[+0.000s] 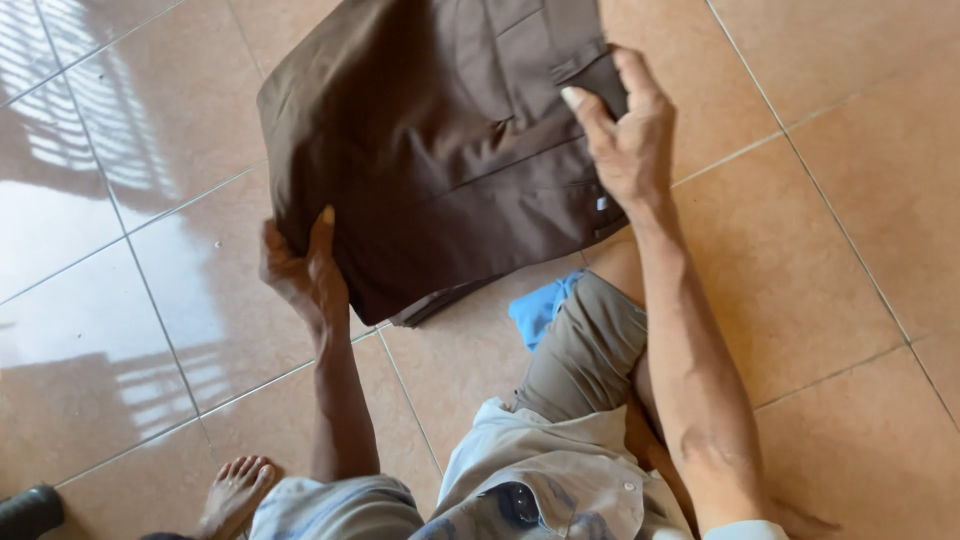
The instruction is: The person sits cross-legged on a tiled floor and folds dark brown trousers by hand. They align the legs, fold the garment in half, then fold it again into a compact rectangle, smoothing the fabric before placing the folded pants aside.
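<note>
A folded pair of dark brown trousers (440, 140) lies on the tan tiled floor in front of me, its waistband and pocket toward the right. My left hand (300, 275) grips the near left corner of the folded cloth, thumb on top. On the right side, my right hand (625, 130) holds the waistband edge, with fingers curled over the fabric.
Glossy tan floor tiles (820, 270) stretch all around, with window light reflected at the left. A blue cloth (540, 308) peeks out beside my bent knee. My bare foot (235, 490) rests at the bottom left, near a dark object (28, 510) in the corner.
</note>
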